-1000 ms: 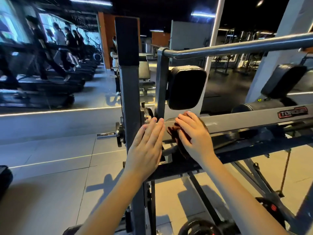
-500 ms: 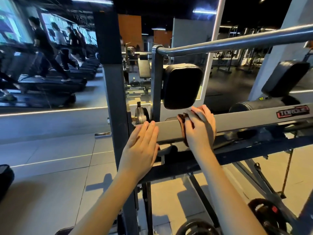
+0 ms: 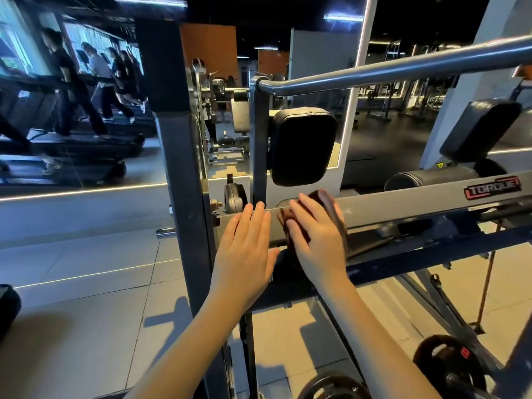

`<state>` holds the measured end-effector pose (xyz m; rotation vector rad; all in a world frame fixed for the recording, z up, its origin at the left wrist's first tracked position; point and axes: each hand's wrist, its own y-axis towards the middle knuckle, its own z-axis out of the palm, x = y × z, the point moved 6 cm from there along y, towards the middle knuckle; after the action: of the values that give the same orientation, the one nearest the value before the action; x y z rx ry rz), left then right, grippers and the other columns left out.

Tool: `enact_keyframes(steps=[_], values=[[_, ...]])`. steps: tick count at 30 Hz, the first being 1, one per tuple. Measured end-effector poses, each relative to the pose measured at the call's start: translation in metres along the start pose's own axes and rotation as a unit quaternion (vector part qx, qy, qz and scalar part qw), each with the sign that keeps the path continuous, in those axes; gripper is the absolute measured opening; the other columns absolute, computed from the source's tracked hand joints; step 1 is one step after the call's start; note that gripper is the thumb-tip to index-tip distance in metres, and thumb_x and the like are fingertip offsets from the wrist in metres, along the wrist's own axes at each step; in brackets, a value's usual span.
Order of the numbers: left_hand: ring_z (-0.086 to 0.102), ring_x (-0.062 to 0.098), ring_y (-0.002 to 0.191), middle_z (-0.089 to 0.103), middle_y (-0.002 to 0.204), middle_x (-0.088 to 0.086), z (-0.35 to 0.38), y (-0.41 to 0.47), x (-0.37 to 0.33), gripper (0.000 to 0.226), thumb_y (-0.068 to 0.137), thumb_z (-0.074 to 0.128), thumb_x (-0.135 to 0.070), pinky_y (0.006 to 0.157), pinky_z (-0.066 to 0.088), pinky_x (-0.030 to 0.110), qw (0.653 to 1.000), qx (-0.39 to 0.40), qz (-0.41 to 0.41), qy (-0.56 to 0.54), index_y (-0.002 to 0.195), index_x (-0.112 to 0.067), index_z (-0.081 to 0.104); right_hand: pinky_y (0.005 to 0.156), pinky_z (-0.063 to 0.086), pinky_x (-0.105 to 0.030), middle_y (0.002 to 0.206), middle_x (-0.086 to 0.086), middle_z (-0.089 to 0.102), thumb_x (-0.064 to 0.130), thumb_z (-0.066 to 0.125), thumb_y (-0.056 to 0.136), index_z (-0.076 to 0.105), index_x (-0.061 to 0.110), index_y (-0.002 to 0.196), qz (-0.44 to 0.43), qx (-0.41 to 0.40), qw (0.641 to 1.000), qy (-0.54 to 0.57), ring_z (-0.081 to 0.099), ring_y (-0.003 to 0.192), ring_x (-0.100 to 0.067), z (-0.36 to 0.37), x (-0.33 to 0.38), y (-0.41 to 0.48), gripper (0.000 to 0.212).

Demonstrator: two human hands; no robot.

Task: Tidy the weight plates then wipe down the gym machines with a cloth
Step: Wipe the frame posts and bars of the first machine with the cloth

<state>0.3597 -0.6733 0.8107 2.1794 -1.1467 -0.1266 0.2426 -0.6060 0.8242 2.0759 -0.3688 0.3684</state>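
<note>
A dark brown cloth (image 3: pixel 335 210) lies over the grey horizontal beam (image 3: pixel 403 208) of a gym machine marked TORQUE. My right hand (image 3: pixel 316 240) presses flat on the cloth, fingers straight and pointing up-left. My left hand (image 3: pixel 247 246) rests flat on the same beam just left of the cloth, fingers straight, close to the dark upright post (image 3: pixel 184 197). Two black weight plates (image 3: pixel 443 361) sit low at the right, partly cut off by the frame edge.
A black pad (image 3: pixel 303 145) hangs above the beam, and a grey tubular rail (image 3: pixel 403 69) runs across higher up. A mirror wall at the left reflects people on treadmills (image 3: pixel 72 145). Pale floor tiles (image 3: pixel 86 312) spread to the left.
My right hand has slid the cloth back leftward along the beam, closer to my left hand. The left hand has stayed flat on the beam by the post.
</note>
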Motion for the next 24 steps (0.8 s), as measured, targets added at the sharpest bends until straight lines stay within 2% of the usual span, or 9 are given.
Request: enact_keyframes(steps=[2, 4, 7, 9, 14, 17, 20, 21, 24], values=[[0.034, 0.032, 0.14, 0.039, 0.15, 0.018, 0.001, 0.0, 0.0, 0.065, 0.096, 0.026, -0.044, 0.115, 0.022, 0.046, 1.0, -0.001, 0.002, 0.001, 0.144, -0.002, 0.036, 0.117, 0.026, -0.042, 0.132, -0.007, 0.061, 0.03, 0.044, 0.096, 0.066, 0.01, 0.124, -0.062, 0.023, 0.998, 0.005, 0.044, 0.133, -0.022, -0.005, -0.008, 0.005, 0.04], [0.034, 0.032, 0.14, 0.038, 0.15, 0.017, 0.001, -0.001, 0.001, 0.065, 0.096, 0.027, -0.044, 0.115, 0.023, 0.047, 1.0, 0.0, 0.003, -0.004, 0.144, -0.002, 0.037, 0.119, 0.02, -0.028, 0.129, -0.012, 0.061, 0.027, 0.047, 0.095, 0.066, 0.008, 0.122, -0.035, 0.005, 0.999, -0.002, 0.042, 0.131, -0.022, -0.016, -0.035, 0.022, 0.039], [0.034, 0.032, 0.14, 0.038, 0.15, 0.017, 0.0, -0.002, 0.001, 0.066, 0.095, 0.027, -0.044, 0.114, 0.023, 0.047, 1.0, 0.004, 0.0, -0.006, 0.144, -0.002, 0.037, 0.12, 0.019, -0.044, 0.143, -0.008, 0.051, 0.024, 0.048, 0.098, 0.062, 0.016, 0.129, 0.091, -0.031, 0.995, -0.031, 0.031, 0.142, -0.026, -0.022, -0.062, 0.032, 0.035], [0.034, 0.032, 0.14, 0.038, 0.15, 0.018, 0.0, -0.001, 0.0, 0.066, 0.095, 0.028, -0.044, 0.115, 0.023, 0.047, 1.0, 0.004, -0.005, -0.007, 0.144, -0.002, 0.037, 0.119, 0.009, -0.042, 0.157, 0.002, 0.031, 0.028, 0.047, 0.1, 0.056, 0.027, 0.135, 0.196, -0.024, 0.98, -0.026, 0.011, 0.148, -0.021, -0.01, -0.052, 0.018, 0.036], [0.034, 0.032, 0.14, 0.037, 0.15, 0.017, 0.002, -0.001, 0.0, 0.066, 0.095, 0.027, -0.045, 0.114, 0.022, 0.047, 1.0, 0.01, -0.012, -0.012, 0.145, -0.002, 0.036, 0.115, 0.028, -0.046, 0.134, -0.008, 0.059, 0.028, 0.044, 0.096, 0.066, 0.01, 0.123, -0.062, 0.03, 0.998, 0.005, 0.039, 0.136, -0.023, -0.011, -0.023, 0.004, 0.04], [0.034, 0.032, 0.14, 0.037, 0.151, 0.017, 0.002, -0.001, 0.0, 0.067, 0.095, 0.027, -0.046, 0.114, 0.021, 0.047, 1.0, 0.013, -0.015, -0.008, 0.145, -0.003, 0.035, 0.107, 0.037, -0.06, 0.131, -0.012, 0.06, 0.027, 0.044, 0.094, 0.067, 0.008, 0.121, 0.01, -0.006, 1.0, -0.005, 0.043, 0.132, -0.029, -0.029, -0.065, 0.026, 0.039], [0.033, 0.033, 0.141, 0.037, 0.151, 0.017, 0.002, -0.001, 0.0, 0.068, 0.094, 0.026, -0.046, 0.114, 0.022, 0.046, 0.999, 0.022, -0.023, -0.011, 0.146, -0.003, 0.035, 0.118, 0.019, -0.057, 0.15, -0.007, 0.042, 0.028, 0.047, 0.098, 0.06, 0.02, 0.131, 0.142, -0.034, 0.989, -0.027, 0.023, 0.145, -0.029, -0.022, -0.06, 0.02, 0.037], [0.032, 0.032, 0.141, 0.036, 0.151, 0.016, 0.002, 0.0, 0.0, 0.068, 0.094, 0.025, -0.046, 0.115, 0.022, 0.046, 0.999, 0.025, -0.027, -0.012, 0.146, -0.003, 0.035, 0.12, 0.013, -0.052, 0.154, -0.004, 0.037, 0.03, 0.046, 0.099, 0.058, 0.023, 0.133, 0.139, -0.023, 0.99, -0.015, 0.017, 0.147, -0.026, -0.016, -0.045, 0.013, 0.037], [0.031, 0.032, 0.142, 0.037, 0.151, 0.016, 0.001, 0.001, -0.001, 0.067, 0.094, 0.025, -0.045, 0.115, 0.021, 0.045, 0.999, 0.025, -0.034, -0.018, 0.145, -0.002, 0.036, 0.118, 0.023, -0.047, 0.14, -0.005, 0.054, 0.03, 0.043, 0.098, 0.063, 0.016, 0.128, -0.059, 0.028, 0.998, -0.009, 0.033, 0.141, -0.025, -0.003, -0.017, -0.006, 0.039]])
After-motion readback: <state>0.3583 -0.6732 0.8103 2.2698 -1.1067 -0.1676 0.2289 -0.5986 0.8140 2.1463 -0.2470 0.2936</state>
